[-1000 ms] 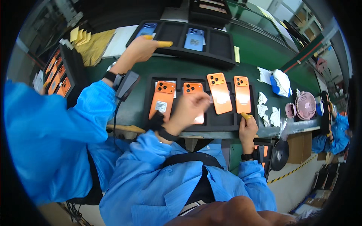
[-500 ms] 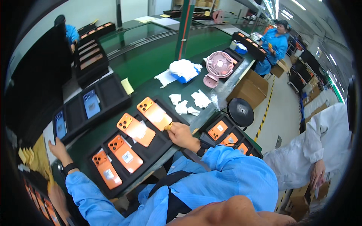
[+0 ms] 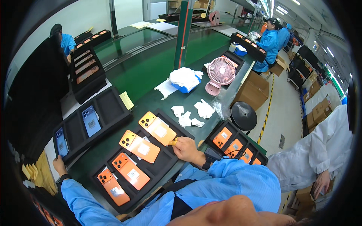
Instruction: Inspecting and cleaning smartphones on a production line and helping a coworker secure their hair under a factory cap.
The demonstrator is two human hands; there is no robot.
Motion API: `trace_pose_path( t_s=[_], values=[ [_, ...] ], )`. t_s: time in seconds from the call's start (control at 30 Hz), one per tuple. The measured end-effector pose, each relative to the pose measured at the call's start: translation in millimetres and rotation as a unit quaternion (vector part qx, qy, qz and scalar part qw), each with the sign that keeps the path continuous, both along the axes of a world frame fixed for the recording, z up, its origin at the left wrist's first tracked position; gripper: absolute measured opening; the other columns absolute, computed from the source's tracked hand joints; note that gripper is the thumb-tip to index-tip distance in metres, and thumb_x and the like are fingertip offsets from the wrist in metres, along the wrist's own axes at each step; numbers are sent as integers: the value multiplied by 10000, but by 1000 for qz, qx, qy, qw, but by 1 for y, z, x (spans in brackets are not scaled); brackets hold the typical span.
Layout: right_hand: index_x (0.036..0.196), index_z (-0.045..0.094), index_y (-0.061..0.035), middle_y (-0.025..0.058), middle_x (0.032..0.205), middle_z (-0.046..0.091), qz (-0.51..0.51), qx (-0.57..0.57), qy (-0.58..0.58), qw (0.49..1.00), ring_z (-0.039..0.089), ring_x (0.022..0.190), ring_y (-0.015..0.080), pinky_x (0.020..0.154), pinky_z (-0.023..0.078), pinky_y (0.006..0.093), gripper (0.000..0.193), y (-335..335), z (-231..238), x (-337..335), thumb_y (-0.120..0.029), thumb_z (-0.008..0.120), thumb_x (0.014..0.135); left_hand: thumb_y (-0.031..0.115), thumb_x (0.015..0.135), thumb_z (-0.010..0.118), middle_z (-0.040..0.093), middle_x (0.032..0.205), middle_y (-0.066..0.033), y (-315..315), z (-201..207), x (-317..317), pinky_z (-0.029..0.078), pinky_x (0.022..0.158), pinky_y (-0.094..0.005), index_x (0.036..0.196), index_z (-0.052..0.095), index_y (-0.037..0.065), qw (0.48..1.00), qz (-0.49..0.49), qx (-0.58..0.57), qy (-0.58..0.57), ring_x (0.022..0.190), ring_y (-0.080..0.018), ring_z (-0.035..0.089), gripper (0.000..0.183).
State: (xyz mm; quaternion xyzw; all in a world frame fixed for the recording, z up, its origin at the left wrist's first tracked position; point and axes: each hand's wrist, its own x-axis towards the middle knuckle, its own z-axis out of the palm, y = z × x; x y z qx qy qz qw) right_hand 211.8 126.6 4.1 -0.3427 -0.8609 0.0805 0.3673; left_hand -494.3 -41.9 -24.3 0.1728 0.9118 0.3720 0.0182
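Note:
My right hand (image 3: 187,149), with a yellow finger cover, is closed at the lower corner of an orange phone (image 3: 157,129). That phone lies back up at the right end of a black foam tray (image 3: 169,162). More orange phones, each with a white label, lie beside it: one next to it (image 3: 140,147), one further left (image 3: 130,171) and one at the left end (image 3: 113,187). At the left, my left hand (image 3: 59,166) grips the near corner of another black tray (image 3: 75,148), its fingers partly hidden. This tray holds two blue phones (image 3: 91,120) and has bare slots.
A pink fan (image 3: 221,71), a pack of white wipes (image 3: 184,79) and crumpled wipes (image 3: 203,109) lie beyond the trays. To the right are a tray of orange phones (image 3: 235,147), a black round stool (image 3: 243,116) and a person in white (image 3: 313,150). Co-workers in blue stand further off.
My left hand has come against the blue phones' tray corner and its fingers have closed there. My right hand stays at the same orange phone. The whole view has shifted slightly.

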Motion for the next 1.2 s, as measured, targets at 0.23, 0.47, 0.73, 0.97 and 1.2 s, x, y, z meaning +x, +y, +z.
trace_pose_path(
  t_s=[0.23, 0.47, 0.73, 0.97, 1.2],
  values=[
    [896, 696, -91, 83, 717, 556, 3, 28, 1, 1000, 589, 668, 281, 565, 469, 413, 171, 7, -10, -5, -120, 675, 729, 490, 877, 599, 684, 869, -299, -31, -30, -31, 481, 773, -518, 850, 708, -75, 987, 10, -110, 118, 871, -444, 663, 576],
    [906, 691, -48, 97, 694, 512, 10, 4, 6, 1000, 543, 617, 304, 543, 422, 424, 161, 3, 2, -3, -45, 664, 747, 400, 839, 663, 692, 860, -278, 43, 40, 98, 510, 803, -456, 872, 722, -57, 998, -10, -47, 37, 887, -419, 679, 462],
    [887, 682, -43, 88, 692, 503, 33, 25, 16, 999, 530, 603, 295, 527, 401, 421, 151, 6, -4, -4, -43, 670, 736, 256, 873, 663, 695, 859, -237, 101, 71, 198, 574, 630, -402, 991, 677, -102, 998, -13, 13, -58, 769, -335, 704, 378],
    [893, 693, -45, 82, 682, 499, 23, 35, 14, 999, 532, 605, 282, 527, 402, 402, 165, 6, -1, 0, -43, 669, 730, 178, 894, 626, 603, 1128, -283, 171, 75, 266, 621, 612, -439, 1206, 518, -165, 965, -86, 114, -221, 926, -381, 671, 476],
    [898, 692, -41, 91, 687, 510, 81, 12, 25, 996, 536, 607, 289, 527, 403, 409, 169, 9, -4, -6, -53, 661, 732, 250, 887, 610, 662, 934, -255, 208, 53, 284, 591, 578, -418, 1032, 599, -161, 964, -97, 160, -191, 783, -339, 689, 435]
  ],
)
